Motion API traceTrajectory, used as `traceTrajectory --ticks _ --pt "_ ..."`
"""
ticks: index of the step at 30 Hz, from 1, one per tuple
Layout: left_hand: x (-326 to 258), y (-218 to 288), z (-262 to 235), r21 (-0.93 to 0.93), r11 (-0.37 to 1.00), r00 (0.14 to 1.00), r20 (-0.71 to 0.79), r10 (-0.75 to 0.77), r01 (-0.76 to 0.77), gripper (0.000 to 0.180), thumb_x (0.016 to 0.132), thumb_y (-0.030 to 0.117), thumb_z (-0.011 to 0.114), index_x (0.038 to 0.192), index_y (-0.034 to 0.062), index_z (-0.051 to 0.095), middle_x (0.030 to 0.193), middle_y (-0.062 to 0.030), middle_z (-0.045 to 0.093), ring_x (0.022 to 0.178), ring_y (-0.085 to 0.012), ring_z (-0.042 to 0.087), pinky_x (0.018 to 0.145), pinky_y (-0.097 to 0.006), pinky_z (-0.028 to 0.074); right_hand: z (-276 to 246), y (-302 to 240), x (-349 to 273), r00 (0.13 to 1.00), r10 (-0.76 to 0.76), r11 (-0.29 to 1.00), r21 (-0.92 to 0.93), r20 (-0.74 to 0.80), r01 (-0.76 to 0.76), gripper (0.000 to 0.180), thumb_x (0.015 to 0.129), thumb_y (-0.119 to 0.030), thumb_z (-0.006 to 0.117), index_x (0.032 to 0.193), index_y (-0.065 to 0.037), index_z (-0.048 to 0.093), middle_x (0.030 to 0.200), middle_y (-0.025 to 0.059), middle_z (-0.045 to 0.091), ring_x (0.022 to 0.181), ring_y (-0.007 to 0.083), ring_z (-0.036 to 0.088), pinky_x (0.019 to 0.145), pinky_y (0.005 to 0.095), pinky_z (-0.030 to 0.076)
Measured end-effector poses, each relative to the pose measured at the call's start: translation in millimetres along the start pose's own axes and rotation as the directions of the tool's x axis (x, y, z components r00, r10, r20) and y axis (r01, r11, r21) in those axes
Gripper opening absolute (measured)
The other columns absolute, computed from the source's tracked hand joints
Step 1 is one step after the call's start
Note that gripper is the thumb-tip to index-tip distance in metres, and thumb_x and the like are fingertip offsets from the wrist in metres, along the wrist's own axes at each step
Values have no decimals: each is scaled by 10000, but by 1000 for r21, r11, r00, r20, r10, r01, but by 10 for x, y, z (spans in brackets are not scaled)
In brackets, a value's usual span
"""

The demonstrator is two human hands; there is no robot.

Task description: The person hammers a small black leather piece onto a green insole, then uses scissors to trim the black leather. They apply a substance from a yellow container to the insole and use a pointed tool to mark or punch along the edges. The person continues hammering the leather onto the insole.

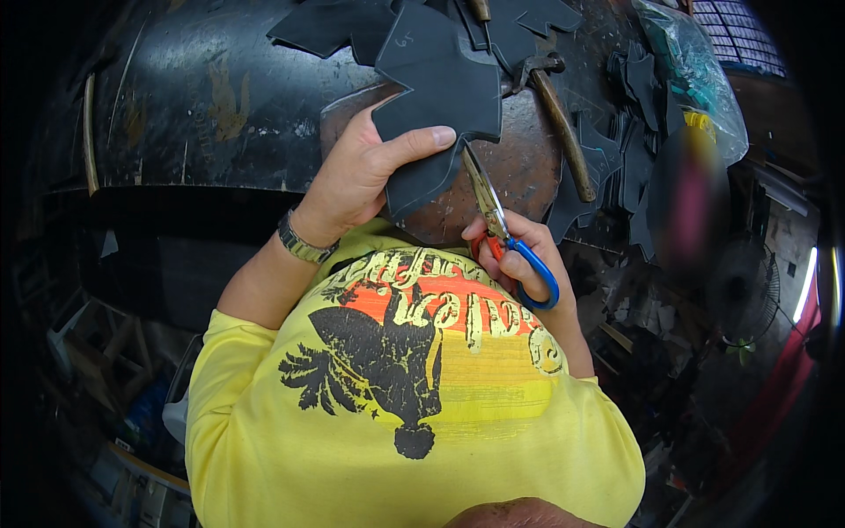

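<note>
My left hand (pixel 359 172) grips a dark grey sheet piece (pixel 440 84) cut in an angular outline, its thumb pressed on top and its other fingers mostly hidden underneath. Faint pale lines are drawn on the sheet; whether it is leather or rubber I cannot tell. In my right hand (pixel 526 251) are scissors (pixel 491 211) with one blue and one red handle loop. Their blades point up and away from me, and the tips meet the sheet's edge just right of my left thumb. The blades look nearly closed.
Under the sheet lies a worn brown slab (pixel 524 150) on a black work surface (pixel 194 106). A hammer (pixel 562 132) rests to the right, with an awl-like tool (pixel 481 11) at the far side. Several dark cut pieces (pixel 629 150) and a clear plastic bag (pixel 717 97) sit further right.
</note>
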State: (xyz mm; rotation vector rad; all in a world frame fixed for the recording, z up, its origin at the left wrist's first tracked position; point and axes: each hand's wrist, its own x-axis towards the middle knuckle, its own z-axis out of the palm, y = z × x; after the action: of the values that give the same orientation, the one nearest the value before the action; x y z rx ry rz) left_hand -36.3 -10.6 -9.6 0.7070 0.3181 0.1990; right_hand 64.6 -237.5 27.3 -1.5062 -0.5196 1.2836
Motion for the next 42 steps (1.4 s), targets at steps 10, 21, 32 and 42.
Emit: traceTrajectory --ticks 10,21,32,42 --pt "-8 38 -28 14 998 998 18 -58 58 384 926 99 744 1269 12 596 1087 -47 692 935 -101 689 819 -246 590 -25 26 -8 998 59 997 41 15 -60 765 813 -697 734 1134 -7 652 646 -24 540 493 23 436 473 178 296" --pt "1 28 -30 -20 997 997 20 -76 77 369 927 111 746 1253 10 607 1085 -49 693 929 -102 690 822 -253 589 -94 77 1 996 -22 991 132 84 11 473 886 -384 764 1166 -9 694 803 -15 599 680 45 525 629 188 400" --pt "17 14 -61 -33 996 996 26 -85 85 362 929 120 747 1249 13 617 1081 -47 696 928 -103 691 822 -250 588 -92 108 15 998 -2 996 91 59 -3 483 891 -409 771 1154 -11 695 778 -20 593 677 48 518 646 194 401" --pt "-39 -3 -35 -85 993 996 18 -84 85 349 939 104 718 1256 11 603 1061 -46 711 908 -98 709 798 -222 589 -19 137 -31 999 -10 995 99 40 6 483 887 -403 788 1155 -12 691 752 -38 573 660 27 490 635 185 384"
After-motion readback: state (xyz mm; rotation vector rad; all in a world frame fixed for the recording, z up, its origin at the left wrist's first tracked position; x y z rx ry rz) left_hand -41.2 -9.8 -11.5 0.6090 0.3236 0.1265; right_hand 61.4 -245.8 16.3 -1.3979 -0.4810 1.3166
